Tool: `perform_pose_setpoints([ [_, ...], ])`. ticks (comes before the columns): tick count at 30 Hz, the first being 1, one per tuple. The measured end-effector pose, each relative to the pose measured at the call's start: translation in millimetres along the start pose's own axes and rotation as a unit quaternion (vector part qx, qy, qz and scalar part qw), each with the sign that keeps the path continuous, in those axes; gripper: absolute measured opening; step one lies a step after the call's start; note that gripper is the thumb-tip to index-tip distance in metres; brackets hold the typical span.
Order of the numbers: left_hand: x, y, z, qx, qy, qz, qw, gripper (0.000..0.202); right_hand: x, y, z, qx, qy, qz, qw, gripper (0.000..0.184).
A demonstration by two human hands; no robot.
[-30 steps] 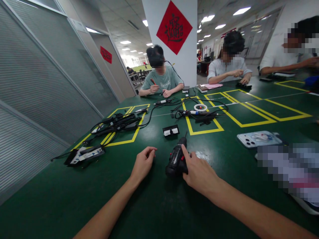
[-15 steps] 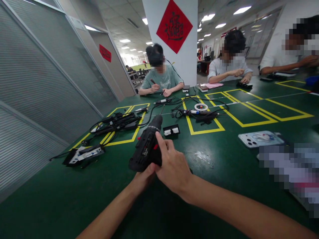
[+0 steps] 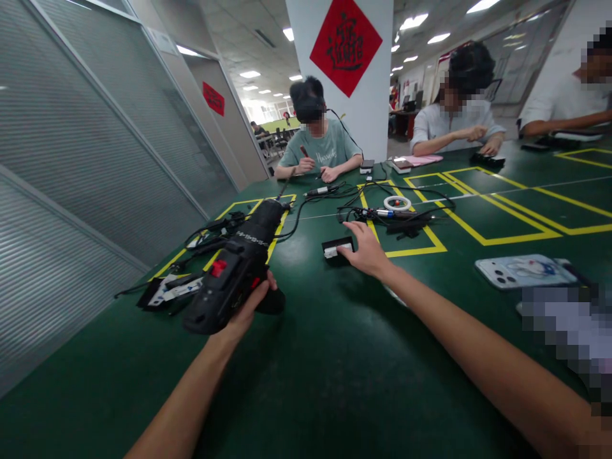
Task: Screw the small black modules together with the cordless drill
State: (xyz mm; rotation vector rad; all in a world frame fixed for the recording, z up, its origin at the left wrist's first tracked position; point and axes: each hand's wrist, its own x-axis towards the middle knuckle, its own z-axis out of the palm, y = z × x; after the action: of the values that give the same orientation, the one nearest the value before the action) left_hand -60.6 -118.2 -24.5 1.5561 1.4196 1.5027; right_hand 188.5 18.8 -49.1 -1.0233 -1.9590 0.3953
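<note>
My left hand [image 3: 246,313] is wrapped round the grip of a black cordless drill [image 3: 234,261] with red switches. The drill is tilted, its long thin bit [image 3: 285,185] pointing away over the table. My right hand [image 3: 367,250] reaches forward with thumb and fingers apart, at the right end of a small black box [image 3: 327,245] with white pieces in it. Whether the thumb touches the box I cannot tell. The box rests on the green table [image 3: 306,370].
Black cables and tools [image 3: 224,224] lie to the left beside a black-and-white packet [image 3: 167,290]. A soldering-iron-like tool [image 3: 387,215] and a white ring [image 3: 396,203] lie ahead right. A phone [image 3: 526,271] is at the right. Several people sit across the table.
My right hand has left the drill and moved forward to the small box. The drill, in my left hand, has shifted left and closer.
</note>
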Motion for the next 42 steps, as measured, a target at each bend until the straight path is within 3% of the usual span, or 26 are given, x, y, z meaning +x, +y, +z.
perform_pose_setpoints([
  [3,-6.0,-2.6,6.0,0.023,-0.015,-0.029,0.999,0.02,1.2,27.1,19.6,0.043,-0.051,0.043,0.997,0.063],
  [6,-11.1,-1.9,16.8,0.015,-0.036,-0.054,0.998,0.021,-4.5,35.8,32.7,0.085,-0.064,0.062,0.992,0.059],
  [10,-9.7,4.7,22.8,-0.046,-0.079,-0.056,0.994,0.028,-6.1,37.2,39.7,0.093,-0.048,0.069,0.992,0.053],
  [16,-5.6,3.3,19.3,-0.103,-0.099,-0.033,0.989,0.037,-0.6,40.1,44.9,0.081,-0.022,0.077,0.993,0.045],
  [21,-8.9,3.4,20.4,-0.102,-0.145,-0.066,0.982,0.039,8.3,51.8,45.2,0.072,-0.006,0.088,0.993,0.045],
  [28,-8.6,19.3,34.6,-0.166,-0.136,-0.149,0.965,0.037,18.1,70.4,51.0,0.058,0.019,0.1,0.993,0.046],
  [34,-0.3,13.4,44.2,-0.25,-0.135,-0.187,0.941,0.031,20.6,75.4,53.5,0.025,-0.009,0.095,0.995,0.052],
  [42,0.4,18.5,45.4,-0.198,-0.126,-0.141,0.962,0.038,25.0,78.2,56.9,0.017,-0.007,0.094,0.995,0.051],
])
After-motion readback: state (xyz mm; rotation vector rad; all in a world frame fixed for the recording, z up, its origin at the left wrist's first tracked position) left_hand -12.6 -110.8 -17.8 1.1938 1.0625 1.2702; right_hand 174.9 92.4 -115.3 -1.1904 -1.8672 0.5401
